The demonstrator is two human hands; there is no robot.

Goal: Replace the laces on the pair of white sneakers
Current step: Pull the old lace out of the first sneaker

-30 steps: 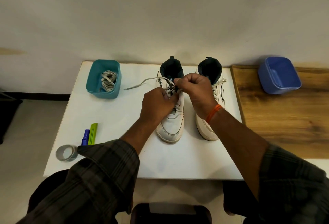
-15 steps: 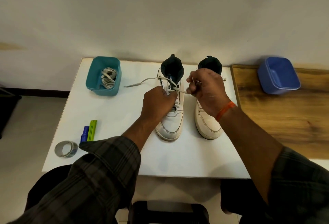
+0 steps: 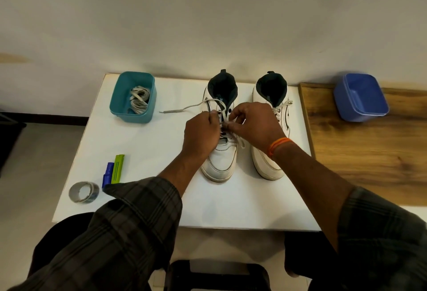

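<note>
Right hand [image 3: 255, 124] back at lace [image 3: 225, 117]

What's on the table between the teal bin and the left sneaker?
In the head view, only a loose lace end lies there, trailing from the left sneaker toward the teal bin; otherwise bare white table.
</note>
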